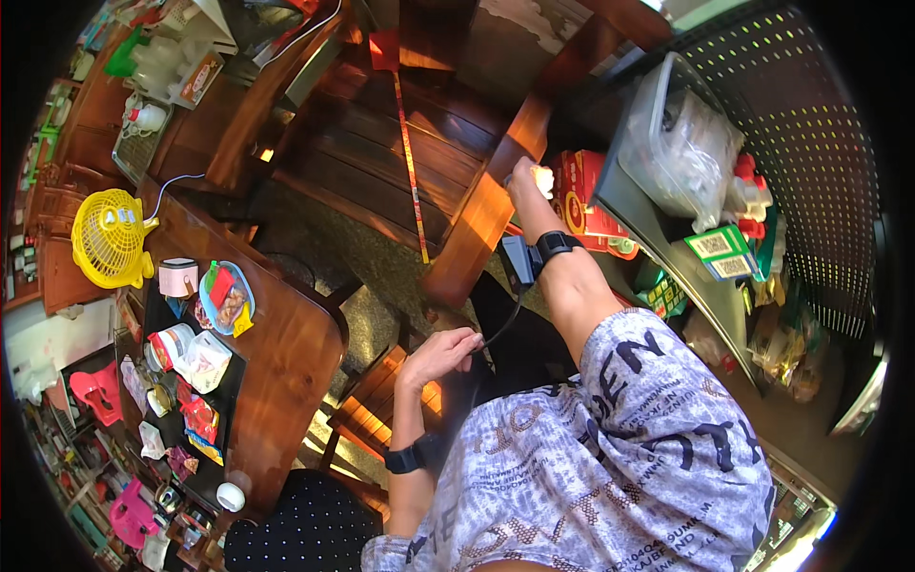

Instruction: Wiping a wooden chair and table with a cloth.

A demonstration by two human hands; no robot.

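My left hand (442, 355) is held low in front of my body, with its fingertips closed around a thin black cable (509, 323). That cable runs up to a grey device (518, 262) beside the black band on my right forearm. Reaching forward, my right hand (525, 175) is at the edge of a wooden bench's armrest (493, 207). A brightly lit pale thing (543, 181) shows against it; whether the hand grips this is hidden by glare and the wrist. Red printed boxes (580, 191) stand just right of this hand.
A red fly swatter (410, 154) lies across the bench seat (357, 136). On the left, a wooden table (286, 372) bears a yellow fan (111, 238), a blue-rimmed snack tray (227, 299) and packets. At right, a shelf (661, 261) holds a clear plastic bin (672, 143). A wooden stool (368, 415) stands near my left arm.
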